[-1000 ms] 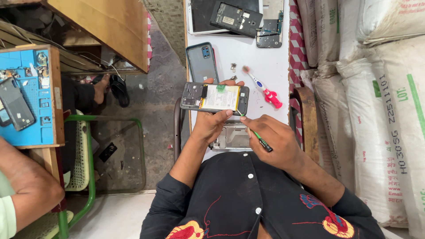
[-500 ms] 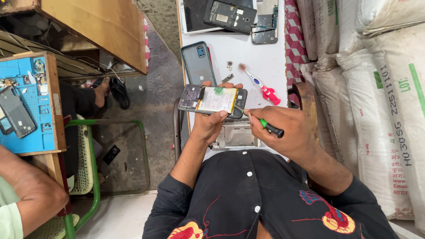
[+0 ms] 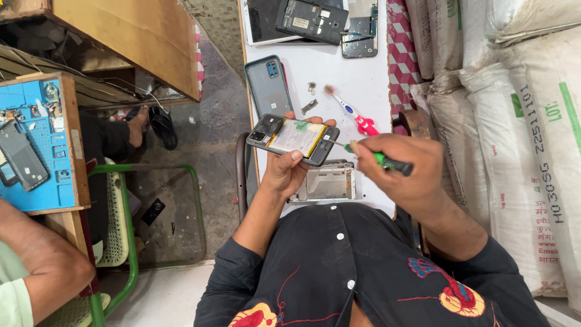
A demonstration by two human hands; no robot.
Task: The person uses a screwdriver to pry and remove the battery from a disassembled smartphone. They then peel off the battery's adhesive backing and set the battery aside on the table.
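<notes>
The left hand (image 3: 284, 172) is cradling an opened phone (image 3: 293, 138) above the white bench (image 3: 339, 72), its grip wrapping the edges. The right hand (image 3: 396, 172) is clenching a green screwdriver (image 3: 378, 160), tip at the phone's edge. A slip risks gouging the exposed battery.

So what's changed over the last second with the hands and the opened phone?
The right hand has come up from below the opened phone to level with its right edge, the green screwdriver now pointing at it. The left hand still holds the phone. The grey back cover, toothbrush and metal frame lie as before.
</notes>
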